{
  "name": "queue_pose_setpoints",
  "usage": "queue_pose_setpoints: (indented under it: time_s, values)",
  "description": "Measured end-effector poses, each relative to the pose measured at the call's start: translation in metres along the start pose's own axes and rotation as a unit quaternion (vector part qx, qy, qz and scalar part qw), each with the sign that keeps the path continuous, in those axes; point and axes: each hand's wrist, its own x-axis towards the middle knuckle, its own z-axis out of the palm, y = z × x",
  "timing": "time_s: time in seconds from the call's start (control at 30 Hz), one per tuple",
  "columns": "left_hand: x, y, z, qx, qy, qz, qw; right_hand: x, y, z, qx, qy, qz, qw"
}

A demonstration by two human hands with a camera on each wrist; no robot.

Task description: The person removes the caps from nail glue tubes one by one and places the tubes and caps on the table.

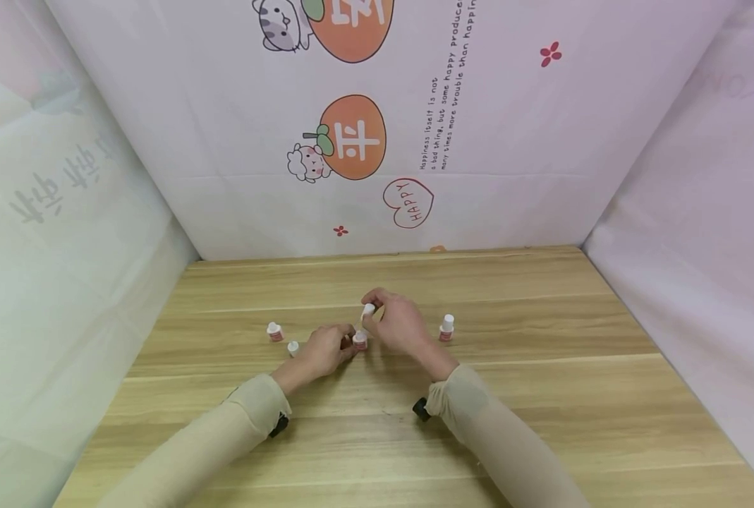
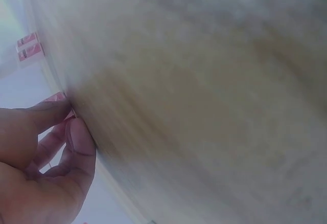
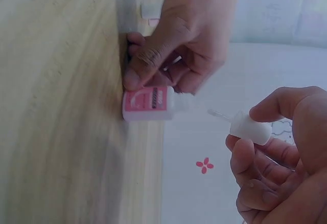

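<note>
A small white plastic bottle with a pink label (image 1: 360, 343) is held upright on the wood-grain worktop (image 1: 364, 430) by the left hand (image 1: 326, 349), the narrow grip set near the base. Apart from the neck, a domed white plastic cap (image 1: 369, 309) is pinched narrowly by the right hand (image 1: 405, 326); its thin applicator (image 3: 219, 114) is shown clearly only from the right wrist. Farthest off, orange fruit prints (image 1: 354, 137) are seen only from the head.

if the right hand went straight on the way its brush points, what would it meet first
Most likely the neck of the bottle held by the left hand: the right wrist view shows the brush aimed roughly at it across a gap, though depth is unclear.
</note>
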Motion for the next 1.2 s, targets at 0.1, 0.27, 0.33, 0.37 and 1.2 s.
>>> queue_pose_setpoints:
  time_s: [0.1,0.27,0.33,0.37,1.2]
  values:
    - [-0.001,0.0,0.0,-0.001,0.004,-0.001,1.0,0.002,0.0,-0.004,0.001,0.007,0.007,1.0]
    - [-0.004,0.0,0.0,-0.002,0.007,-0.001,1.0,0.003,0.001,-0.006,0.001,0.025,0.013,0.9996]
    - [-0.006,0.001,0.0,-0.002,0.008,-0.001,1.0,0.004,0.002,-0.006,0.002,0.033,0.009,0.9994]
    - [-0.007,0.001,0.001,-0.001,0.008,-0.001,1.0,0.004,0.001,-0.006,0.002,0.036,0.006,0.9993]
    - [-0.042,-0.006,0.001,-0.036,0.022,0.04,0.9983,0.006,-0.008,0.005,0.003,0.001,0.013,0.9999]
